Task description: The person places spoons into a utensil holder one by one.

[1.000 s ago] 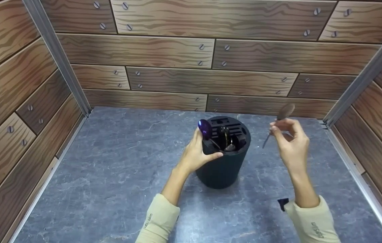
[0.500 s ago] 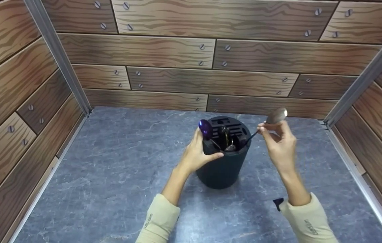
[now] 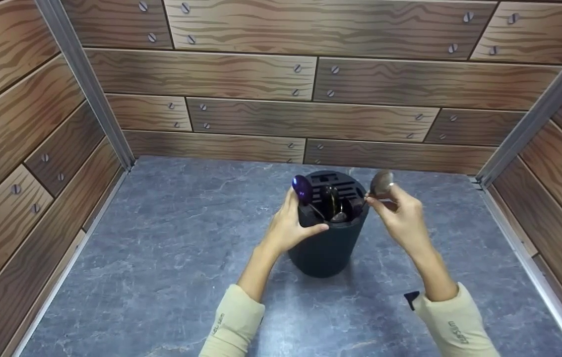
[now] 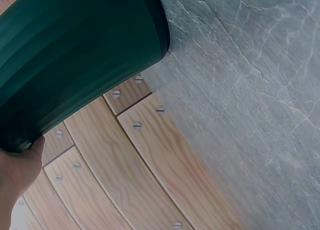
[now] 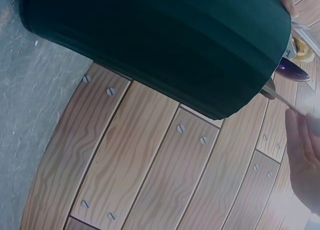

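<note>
A dark green utensil holder point(image 3: 325, 250) with a slotted black top stands upright on the grey marbled surface. My left hand point(image 3: 286, 225) holds it at the left of its rim, thumb along the front. A purple spoon point(image 3: 302, 189) leans out of the holder beside those fingers. In the middle, a black piece with a gold edge point(image 3: 330, 199) and a small spoon bowl point(image 3: 339, 217) show. With thumb and fingertips, my right hand point(image 3: 402, 213) pinches a silver spoon point(image 3: 382, 183), bowl up, its handle slanting down into the holder's right side. The handle's lower end is hidden.
Wood-patterned panels point(image 3: 251, 116) close off the back and both sides, with metal corner posts point(image 3: 533, 106) between them. The grey marbled surface point(image 3: 176, 238) extends around the holder.
My right hand has moved left with the silver spoon, from beside the holder to its right rim, handle now inside. The left hand and holder stay in place.
</note>
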Demonstrator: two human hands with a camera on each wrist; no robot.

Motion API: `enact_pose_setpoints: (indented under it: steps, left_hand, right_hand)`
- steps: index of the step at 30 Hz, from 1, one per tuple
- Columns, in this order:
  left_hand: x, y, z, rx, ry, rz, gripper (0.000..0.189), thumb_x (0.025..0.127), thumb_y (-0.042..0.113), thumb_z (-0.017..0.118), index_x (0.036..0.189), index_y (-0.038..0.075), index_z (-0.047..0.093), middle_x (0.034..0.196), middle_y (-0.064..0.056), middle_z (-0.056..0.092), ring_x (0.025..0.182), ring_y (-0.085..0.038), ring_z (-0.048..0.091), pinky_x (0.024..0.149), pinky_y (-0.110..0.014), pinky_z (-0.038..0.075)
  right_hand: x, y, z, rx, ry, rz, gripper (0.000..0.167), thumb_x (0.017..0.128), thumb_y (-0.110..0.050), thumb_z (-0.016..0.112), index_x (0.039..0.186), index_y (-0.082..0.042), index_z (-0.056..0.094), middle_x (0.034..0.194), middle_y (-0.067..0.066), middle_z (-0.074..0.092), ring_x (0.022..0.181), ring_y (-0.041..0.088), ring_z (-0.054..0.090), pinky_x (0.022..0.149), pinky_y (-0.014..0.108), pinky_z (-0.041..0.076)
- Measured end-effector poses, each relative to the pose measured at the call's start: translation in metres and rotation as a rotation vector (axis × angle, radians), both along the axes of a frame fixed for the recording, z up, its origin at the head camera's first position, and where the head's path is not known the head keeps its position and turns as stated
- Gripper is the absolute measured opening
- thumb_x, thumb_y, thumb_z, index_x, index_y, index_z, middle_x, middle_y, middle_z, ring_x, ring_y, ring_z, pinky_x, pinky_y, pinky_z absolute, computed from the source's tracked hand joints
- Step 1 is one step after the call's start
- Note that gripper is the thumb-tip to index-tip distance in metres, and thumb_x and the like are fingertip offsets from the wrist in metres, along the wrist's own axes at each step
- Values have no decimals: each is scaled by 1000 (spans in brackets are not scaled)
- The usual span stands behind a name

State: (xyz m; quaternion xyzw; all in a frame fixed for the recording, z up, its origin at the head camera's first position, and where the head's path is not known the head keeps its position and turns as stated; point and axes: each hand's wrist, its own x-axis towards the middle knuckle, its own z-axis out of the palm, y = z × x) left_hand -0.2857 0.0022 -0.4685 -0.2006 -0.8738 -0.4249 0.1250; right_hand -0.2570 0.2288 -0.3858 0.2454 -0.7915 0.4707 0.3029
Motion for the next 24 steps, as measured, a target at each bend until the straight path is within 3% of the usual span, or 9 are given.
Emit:
enact_pose_setpoints:
  steps: [7,10,24]
  left_hand:
    - [-1,1,1,-3,8,5,111,69,62,67,147,9,9,149,-12,20,125,-34,36,98,-46,34]
    - [-1,1,1,-3,11,3,110,69,61,68,147,10,9,149,-11,20,124,-34,37,98,-46,34]
    - [0,0,-1,-1,40,11,108,69,62,67,146,10,12,146,-11,25,121,-34,41,95,-46,37]
  right_hand:
    - [-7,16,0,334,53,-26,18,71,13,71,82,2,62,81,8,63,74,22,63,67,27,52]
    - [-8,25,0,413,36,-62,20,70,15,71,82,1,64,80,8,63,73,22,63,66,31,53]
    - [-5,34,-7,431,-38,-74,15,73,12,70,79,0,64,78,6,62,71,20,63,64,31,53]
